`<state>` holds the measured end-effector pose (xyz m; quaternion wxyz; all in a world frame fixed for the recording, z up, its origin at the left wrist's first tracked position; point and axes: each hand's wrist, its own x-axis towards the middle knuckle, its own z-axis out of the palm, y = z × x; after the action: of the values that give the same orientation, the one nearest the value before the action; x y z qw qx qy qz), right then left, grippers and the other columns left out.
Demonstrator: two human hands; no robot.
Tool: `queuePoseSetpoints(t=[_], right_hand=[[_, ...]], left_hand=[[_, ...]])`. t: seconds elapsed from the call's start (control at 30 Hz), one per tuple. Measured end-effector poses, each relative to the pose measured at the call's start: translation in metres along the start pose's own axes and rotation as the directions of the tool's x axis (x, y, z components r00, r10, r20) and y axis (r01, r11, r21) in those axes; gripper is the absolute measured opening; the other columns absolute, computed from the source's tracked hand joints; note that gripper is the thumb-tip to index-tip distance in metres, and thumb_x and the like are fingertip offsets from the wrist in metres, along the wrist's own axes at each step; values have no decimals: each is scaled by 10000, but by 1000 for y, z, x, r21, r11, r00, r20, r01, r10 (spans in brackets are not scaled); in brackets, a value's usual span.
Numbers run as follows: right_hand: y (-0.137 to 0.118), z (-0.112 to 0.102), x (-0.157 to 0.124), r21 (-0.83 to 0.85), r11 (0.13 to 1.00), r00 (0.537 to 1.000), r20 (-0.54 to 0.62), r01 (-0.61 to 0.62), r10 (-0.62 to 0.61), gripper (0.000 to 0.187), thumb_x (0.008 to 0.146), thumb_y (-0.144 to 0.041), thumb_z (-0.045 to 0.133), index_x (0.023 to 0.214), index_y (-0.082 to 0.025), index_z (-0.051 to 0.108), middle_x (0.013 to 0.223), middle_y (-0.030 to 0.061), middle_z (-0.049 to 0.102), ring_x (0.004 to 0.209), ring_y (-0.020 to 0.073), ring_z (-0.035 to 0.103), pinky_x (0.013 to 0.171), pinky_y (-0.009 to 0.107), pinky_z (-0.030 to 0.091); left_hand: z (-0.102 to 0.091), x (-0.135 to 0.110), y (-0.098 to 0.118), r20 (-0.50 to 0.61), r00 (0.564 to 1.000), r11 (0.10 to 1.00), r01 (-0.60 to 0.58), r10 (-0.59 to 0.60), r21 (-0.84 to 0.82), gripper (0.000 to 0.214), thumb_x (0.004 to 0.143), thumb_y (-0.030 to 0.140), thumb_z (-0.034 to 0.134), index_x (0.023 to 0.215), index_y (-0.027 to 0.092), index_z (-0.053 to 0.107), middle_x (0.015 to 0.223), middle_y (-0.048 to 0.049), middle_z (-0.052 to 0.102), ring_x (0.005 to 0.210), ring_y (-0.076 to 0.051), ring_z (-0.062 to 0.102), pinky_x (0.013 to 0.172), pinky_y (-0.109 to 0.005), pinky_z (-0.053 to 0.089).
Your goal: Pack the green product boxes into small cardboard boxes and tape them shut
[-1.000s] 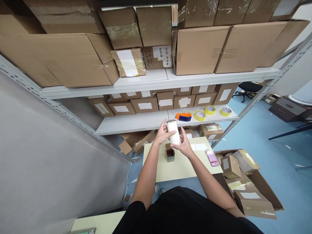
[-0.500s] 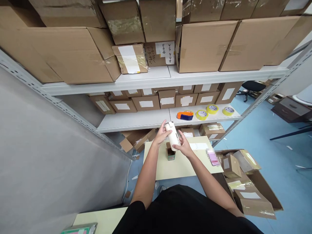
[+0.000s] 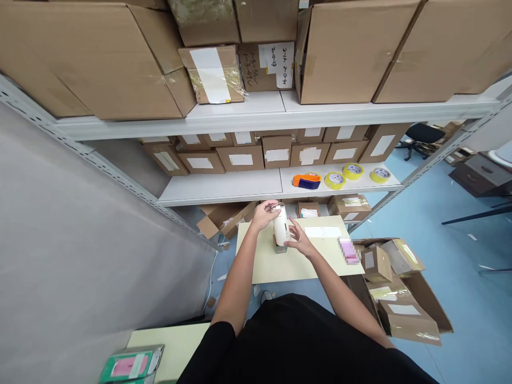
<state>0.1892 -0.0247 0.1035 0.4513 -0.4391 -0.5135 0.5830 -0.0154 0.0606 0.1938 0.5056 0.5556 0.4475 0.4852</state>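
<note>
A white bottle-like cylinder [image 3: 281, 226] with a dark mark on its side is held between my two hands above the pale yellow table. My left hand [image 3: 264, 215] grips its upper end, near the cap. Lower down, my right hand [image 3: 300, 240] has its fingers and thumb against the right side. Directly beneath and partly behind the cylinder stands a small open box [image 3: 281, 249], green at its front. Most of that box is hidden, and I cannot tell whether the cylinder's lower end is inside it.
Yellow tape rolls [image 3: 335, 180] and an orange-and-blue tape dispenser [image 3: 307, 182] lie on the middle shelf [image 3: 224, 185]. Cartons fill the shelves. A pink item [image 3: 349, 250] lies at the table's [image 3: 264, 266] right. An open carton [image 3: 430, 301] holding boxes stands right; green packages [image 3: 130, 365] lie lower left.
The white cylinder has turned more upright and come over the small box, both hands moving with it. The camera's view has shifted downward slightly.
</note>
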Motion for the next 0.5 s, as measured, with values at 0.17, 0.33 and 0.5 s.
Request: queuePoseSetpoints(t=[0.17,0.33,0.5], right_hand=[[76,-11,6,-108,938,883,-387,-330,266,517,654,-429,720,1133,-236,692,1145,81,724,1134,291,672,1011,459,513],[123,3,14,-182,888,824,-486,-423,293,370,655,-460,714,942,-229,676,1009,64,750,1048,275,688,917,370,522],[131,11,22,-220,852,818,-468,-475,335,330,722,-547,681,668,-244,560,731,57,714,921,275,672,756,318,484]], left_hand=[[1,-11,-31,-171,984,979,-9,44,202,493,677,286,847,1150,193,743,1062,-65,705,990,-211,669,965,-384,538],[12,-22,-56,-139,990,901,28,36,434,503,670,216,812,1168,217,740,1042,-35,650,946,-195,644,947,-337,518],[16,-36,-75,-48,998,772,66,-45,632,331,729,247,787,1056,231,735,1038,-27,609,920,-193,625,924,-307,498]])
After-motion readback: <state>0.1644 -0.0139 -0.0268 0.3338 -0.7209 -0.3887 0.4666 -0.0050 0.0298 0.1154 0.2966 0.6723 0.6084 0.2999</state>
